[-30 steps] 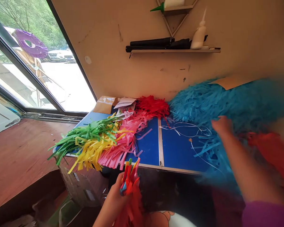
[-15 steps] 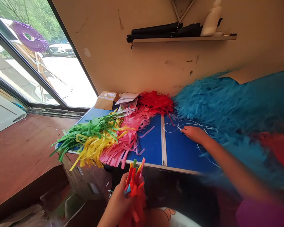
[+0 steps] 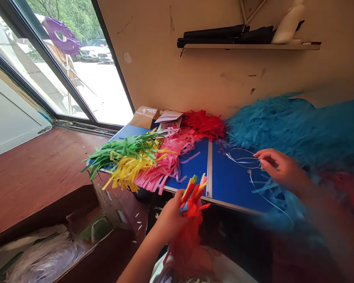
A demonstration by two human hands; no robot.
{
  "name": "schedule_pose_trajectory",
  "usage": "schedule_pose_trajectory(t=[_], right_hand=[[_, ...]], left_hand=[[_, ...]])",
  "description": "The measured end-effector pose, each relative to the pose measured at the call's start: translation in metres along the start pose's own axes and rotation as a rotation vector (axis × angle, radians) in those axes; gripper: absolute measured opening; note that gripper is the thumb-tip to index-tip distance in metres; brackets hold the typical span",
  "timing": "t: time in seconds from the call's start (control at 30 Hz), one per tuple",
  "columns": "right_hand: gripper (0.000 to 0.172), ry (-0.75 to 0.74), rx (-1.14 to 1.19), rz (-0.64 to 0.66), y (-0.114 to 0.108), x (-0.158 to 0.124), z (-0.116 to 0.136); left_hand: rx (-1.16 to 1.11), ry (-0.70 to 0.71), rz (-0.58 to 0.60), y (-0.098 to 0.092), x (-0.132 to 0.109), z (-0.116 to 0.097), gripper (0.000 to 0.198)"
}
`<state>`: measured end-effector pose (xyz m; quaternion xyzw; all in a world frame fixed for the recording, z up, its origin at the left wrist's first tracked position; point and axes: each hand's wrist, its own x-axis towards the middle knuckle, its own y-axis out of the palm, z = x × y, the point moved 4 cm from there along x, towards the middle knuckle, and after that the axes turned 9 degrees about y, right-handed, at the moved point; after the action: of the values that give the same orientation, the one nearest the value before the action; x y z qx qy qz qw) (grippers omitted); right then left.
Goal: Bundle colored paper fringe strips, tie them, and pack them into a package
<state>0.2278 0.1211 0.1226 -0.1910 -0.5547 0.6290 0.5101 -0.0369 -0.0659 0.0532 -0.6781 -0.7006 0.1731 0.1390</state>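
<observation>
My left hand [image 3: 170, 215] is closed around a bundle of coloured paper strips [image 3: 191, 196], mostly red, whose ends stick up and whose tails hang down toward my lap. My right hand [image 3: 279, 167] hovers over the blue table [image 3: 191, 175], fingers pinched on a thin white string [image 3: 242, 159] that loops across the tabletop. A big heap of blue paper fringe [image 3: 283, 125] lies just behind and beside that hand.
Green [image 3: 120, 151], yellow [image 3: 128, 169], pink [image 3: 165, 165] and red [image 3: 203, 124] paper strip piles cover the table's left half. An open cardboard box [image 3: 76, 232] sits on the floor at lower left. A wall shelf [image 3: 250, 45] hangs above; a window [image 3: 61, 59] is at left.
My right hand pulled back to the right, lifting the white string off the table. The left hand's bundle shifted right and up as the view turned left.
</observation>
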Motion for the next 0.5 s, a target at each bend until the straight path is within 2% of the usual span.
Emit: schedule_pose_trajectory(t=[0.07, 0.1, 0.2, 0.27, 0.33, 0.4, 0.5], right_hand=[[0.014, 0.102, 0.099, 0.109, -0.029, -0.037, 0.007], [0.015, 0.127, 0.112, 0.230, -0.037, -0.056, 0.013], [0.020, 0.119, 0.099, 0.614, -0.050, -0.103, 0.045], [0.015, 0.051, 0.122, 0.758, -0.051, -0.112, 0.076], [0.009, -0.064, 0.180, 0.839, -0.047, -0.101, 0.109], [0.009, -0.111, 0.255, 0.878, -0.040, -0.073, 0.128], [0.007, 0.027, 0.506, 0.861, -0.027, -0.021, 0.128]], left_hand=[[0.095, 0.075, 0.035, 0.005, 0.007, -0.016, 0.050], [0.158, 0.106, 0.046, 0.007, 0.011, -0.024, 0.050], [0.380, 0.231, 0.068, 0.022, 0.030, -0.048, 0.049], [0.511, 0.385, 0.120, 0.042, 0.042, -0.063, 0.042], [0.578, 0.546, 0.233, 0.067, 0.049, -0.075, 0.033], [0.589, 0.651, 0.344, 0.088, 0.047, -0.081, 0.032], [0.497, 0.692, 0.434, 0.095, 0.032, -0.082, 0.045]])
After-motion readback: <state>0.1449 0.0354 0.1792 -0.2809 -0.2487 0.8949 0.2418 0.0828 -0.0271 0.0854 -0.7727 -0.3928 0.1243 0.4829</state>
